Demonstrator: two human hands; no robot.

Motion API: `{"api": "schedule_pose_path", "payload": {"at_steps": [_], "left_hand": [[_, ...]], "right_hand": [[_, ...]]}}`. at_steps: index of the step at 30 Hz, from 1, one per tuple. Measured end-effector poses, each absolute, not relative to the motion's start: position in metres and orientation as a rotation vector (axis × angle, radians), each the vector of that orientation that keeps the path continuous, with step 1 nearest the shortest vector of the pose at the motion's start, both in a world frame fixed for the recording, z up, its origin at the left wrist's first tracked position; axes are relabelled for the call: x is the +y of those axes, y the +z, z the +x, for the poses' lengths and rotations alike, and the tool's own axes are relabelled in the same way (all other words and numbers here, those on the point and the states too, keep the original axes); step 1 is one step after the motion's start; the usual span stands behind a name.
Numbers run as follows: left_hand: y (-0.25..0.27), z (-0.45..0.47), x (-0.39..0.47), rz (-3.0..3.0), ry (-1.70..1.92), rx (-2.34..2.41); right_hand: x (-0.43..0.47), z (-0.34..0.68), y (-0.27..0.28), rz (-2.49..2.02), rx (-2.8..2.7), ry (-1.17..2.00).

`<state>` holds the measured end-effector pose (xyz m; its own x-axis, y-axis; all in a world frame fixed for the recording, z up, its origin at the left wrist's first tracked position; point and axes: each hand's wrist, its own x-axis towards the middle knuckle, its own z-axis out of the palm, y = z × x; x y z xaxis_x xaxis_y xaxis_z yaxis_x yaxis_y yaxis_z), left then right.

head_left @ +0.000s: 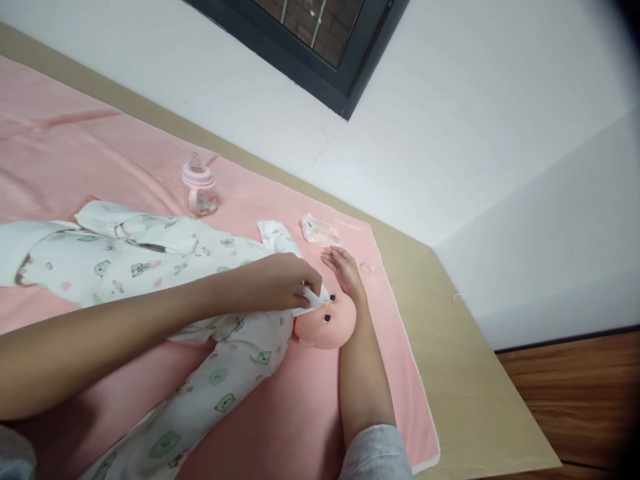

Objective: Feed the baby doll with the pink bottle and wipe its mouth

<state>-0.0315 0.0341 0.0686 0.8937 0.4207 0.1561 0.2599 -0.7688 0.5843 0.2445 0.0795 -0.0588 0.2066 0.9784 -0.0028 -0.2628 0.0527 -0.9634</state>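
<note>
A baby doll [336, 328] lies on its back on a pink blanket [300, 407], dressed in white clothes [150, 267] with green animal prints. My left hand [285, 280] reaches across the doll's chest and is closed on a white wipe [314, 301], which it presses to the lower part of the doll's face, below the dark eyes. The wipe covers the doll's mouth area. On the far side of the head rests my right hand [343, 268], palm turned up with fingers extended and holding nothing. Its wrist and forearm lie against the doll's head.
A pink-lidded baby bottle [200, 193] stands on the blanket beyond the doll's body. Near my right fingertips lies a small clear plastic packet [320, 230]. The blanket covers a light wooden tabletop [450, 400] against a white wall [400, 167] with a dark-framed window [345, 87].
</note>
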Motion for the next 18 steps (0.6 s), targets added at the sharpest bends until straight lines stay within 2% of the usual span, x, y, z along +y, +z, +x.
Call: {"api": "schedule_pose_path", "payload": {"at_steps": [18], "left_hand": [[0.0661, -0.0347, 0.0410, 2.499, 0.380, 0.523]], "right_hand": [[0.0767, 0.2420, -0.0549, -1.091, -0.862, 1.159]]}}
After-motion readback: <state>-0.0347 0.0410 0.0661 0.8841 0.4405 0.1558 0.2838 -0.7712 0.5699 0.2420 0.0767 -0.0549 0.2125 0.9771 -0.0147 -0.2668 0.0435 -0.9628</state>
